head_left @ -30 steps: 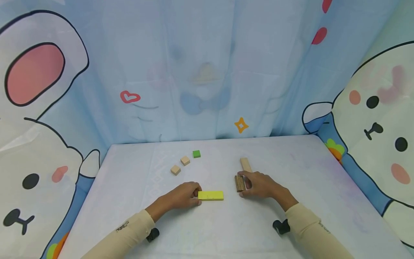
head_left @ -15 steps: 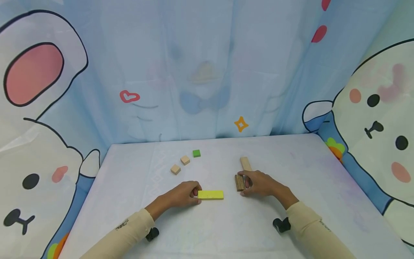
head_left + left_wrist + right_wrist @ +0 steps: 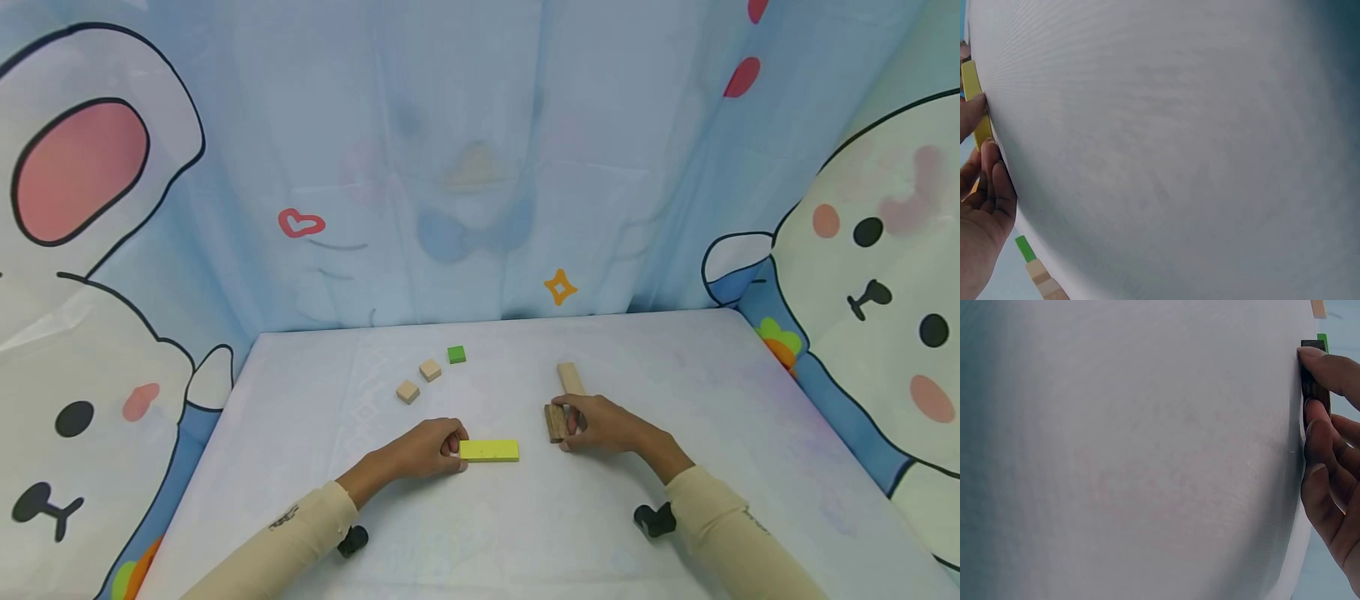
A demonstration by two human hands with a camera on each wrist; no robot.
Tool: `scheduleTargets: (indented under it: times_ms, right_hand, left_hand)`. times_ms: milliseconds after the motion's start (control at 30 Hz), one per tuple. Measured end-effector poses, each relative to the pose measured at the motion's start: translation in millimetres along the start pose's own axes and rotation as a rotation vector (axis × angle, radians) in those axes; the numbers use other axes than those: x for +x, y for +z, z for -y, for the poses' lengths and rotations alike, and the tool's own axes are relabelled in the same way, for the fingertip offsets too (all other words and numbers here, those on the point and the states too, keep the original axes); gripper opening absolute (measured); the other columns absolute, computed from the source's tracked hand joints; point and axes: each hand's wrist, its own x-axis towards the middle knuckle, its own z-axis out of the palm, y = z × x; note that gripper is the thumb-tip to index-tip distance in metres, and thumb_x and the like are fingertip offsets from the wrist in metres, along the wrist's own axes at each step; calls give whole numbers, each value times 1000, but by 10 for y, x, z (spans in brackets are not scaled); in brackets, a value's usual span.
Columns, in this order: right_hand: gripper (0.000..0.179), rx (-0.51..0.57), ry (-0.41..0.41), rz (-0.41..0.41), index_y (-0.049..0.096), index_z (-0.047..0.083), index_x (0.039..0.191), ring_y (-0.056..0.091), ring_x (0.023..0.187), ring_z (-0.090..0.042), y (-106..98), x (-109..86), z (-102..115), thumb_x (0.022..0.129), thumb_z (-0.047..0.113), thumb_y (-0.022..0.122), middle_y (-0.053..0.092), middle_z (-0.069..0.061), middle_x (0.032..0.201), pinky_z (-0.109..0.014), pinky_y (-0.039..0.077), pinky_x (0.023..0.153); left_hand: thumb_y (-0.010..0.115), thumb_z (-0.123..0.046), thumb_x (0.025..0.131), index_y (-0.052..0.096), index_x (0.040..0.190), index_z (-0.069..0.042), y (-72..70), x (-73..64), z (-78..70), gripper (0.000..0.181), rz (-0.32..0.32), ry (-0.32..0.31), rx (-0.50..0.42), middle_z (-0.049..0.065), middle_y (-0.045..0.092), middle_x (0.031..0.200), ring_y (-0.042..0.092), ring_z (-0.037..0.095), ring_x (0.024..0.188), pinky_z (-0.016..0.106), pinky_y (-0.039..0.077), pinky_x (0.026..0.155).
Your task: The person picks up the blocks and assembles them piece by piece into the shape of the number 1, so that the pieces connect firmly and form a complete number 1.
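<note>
In the head view my left hand (image 3: 426, 451) pinches the left end of a flat yellow block (image 3: 489, 451) lying on the white-covered table. The left wrist view shows the thumb on one side of this yellow block (image 3: 971, 81) and fingers on the other. To the right, my right hand (image 3: 606, 427) holds a short dark brown wooden block (image 3: 556, 423) between thumb and fingers. That brown block (image 3: 1314, 387) looks almost black in the right wrist view. Just behind the right fingers lies a pale wooden block (image 3: 569, 377), its near end hidden by the hand.
Two pale wooden cubes (image 3: 430, 370) and a green block (image 3: 456, 355) form a slanting row behind the left hand. A blue printed curtain (image 3: 480, 167) hangs along the back and sides of the table (image 3: 480, 533).
Both hands keep nearly the same place and hold. The right thumb has shifted very slightly to the right along the brown block's near end.
</note>
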Motion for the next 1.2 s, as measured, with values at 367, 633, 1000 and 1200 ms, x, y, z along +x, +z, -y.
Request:
scheduleTargets:
  times_ms: [367,633,1000,1200]
  right_hand:
    - [67,48,-31,7,50,0,139,52,83,-14,-12,-4,-6,80,9,80,58,4,90,-25,42,69]
    - [66,58,-55,-3,50,-1,136,52,81,-13,2,2,-38,79,9,81,58,4,89,-24,43,68]
    - [66,90,-80,-7,51,-1,135,53,80,-11,-14,8,-45,80,13,83,60,5,89,-23,46,69]
    - [66,121,-96,-5,51,-2,136,54,77,-10,-25,3,3,80,13,82,61,3,90,-22,47,67]
  left_hand:
    - [77,-21,90,63,113,-11,3,25,22,29,10,-1,12,-6,55,90,50,5,80,21,45,74]
    - [77,-20,90,63,113,-10,6,28,20,29,14,-3,12,-6,55,89,50,5,79,21,45,73]
    - [77,-20,90,63,114,-10,20,50,40,30,17,-21,8,-6,55,89,50,6,80,21,45,73]
    - [77,-20,90,63,113,-11,15,42,28,29,17,-28,9,-6,55,89,50,6,80,21,45,73]
